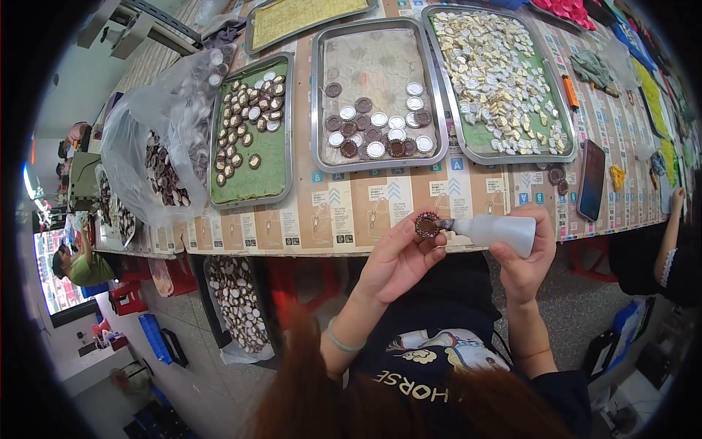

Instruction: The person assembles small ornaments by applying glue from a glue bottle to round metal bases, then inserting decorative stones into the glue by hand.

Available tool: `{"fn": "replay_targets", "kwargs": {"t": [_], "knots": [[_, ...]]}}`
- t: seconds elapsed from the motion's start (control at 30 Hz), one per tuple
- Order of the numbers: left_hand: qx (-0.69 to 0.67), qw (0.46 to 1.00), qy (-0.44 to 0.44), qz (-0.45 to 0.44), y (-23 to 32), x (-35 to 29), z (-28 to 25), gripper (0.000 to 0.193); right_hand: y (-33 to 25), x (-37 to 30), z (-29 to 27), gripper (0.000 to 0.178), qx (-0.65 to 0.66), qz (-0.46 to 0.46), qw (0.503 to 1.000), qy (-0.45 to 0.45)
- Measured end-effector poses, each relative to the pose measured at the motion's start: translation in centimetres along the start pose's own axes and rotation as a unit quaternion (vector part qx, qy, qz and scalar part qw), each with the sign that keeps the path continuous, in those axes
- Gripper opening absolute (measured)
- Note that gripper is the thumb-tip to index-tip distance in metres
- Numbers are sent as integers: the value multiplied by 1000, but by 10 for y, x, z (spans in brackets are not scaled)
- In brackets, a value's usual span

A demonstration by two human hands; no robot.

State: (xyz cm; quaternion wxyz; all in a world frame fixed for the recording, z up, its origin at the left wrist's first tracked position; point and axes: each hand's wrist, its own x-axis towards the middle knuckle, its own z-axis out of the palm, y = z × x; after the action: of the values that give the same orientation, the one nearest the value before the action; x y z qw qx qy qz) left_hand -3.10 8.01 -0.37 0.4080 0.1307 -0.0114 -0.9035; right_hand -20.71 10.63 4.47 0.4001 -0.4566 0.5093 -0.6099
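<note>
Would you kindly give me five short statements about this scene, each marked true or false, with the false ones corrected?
1. The left hand holds a brown disc. True.
2. The phone lies inside a tray. False: the phone lies on the table.
3. The right hand holds a white bottle, its tip at the disc. True.
4. The middle front tray holds only white pieces. False: brown pieces lie among them.
5. The left front tray has a blue lining. False: its lining is green.
</note>
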Motion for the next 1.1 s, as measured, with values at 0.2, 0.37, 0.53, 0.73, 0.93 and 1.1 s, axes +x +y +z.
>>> {"fn": "replay_targets", "kwargs": {"t": [0.2,0.37,0.53,0.73,0.93,1.1], "knots": [[-3,1000,-7,0,0,0,0,34,1,-1,1,38,4,0,1000,2],[-2,1000,-3,-10,0,2,3,34,0,-2,-1,38,-6,-2,1000,7],[18,999,24,10,2,0,4,33,0,-1,0,37,-35,-29,999,2],[93,990,75,68,9,-1,1,25,2,4,5,34,158,1,985,69],[205,966,88,130,16,-3,7,28,44,26,10,33,-38,52,998,6],[276,944,74,166,22,-4,11,35,81,34,25,35,-176,19,983,-48]]}}
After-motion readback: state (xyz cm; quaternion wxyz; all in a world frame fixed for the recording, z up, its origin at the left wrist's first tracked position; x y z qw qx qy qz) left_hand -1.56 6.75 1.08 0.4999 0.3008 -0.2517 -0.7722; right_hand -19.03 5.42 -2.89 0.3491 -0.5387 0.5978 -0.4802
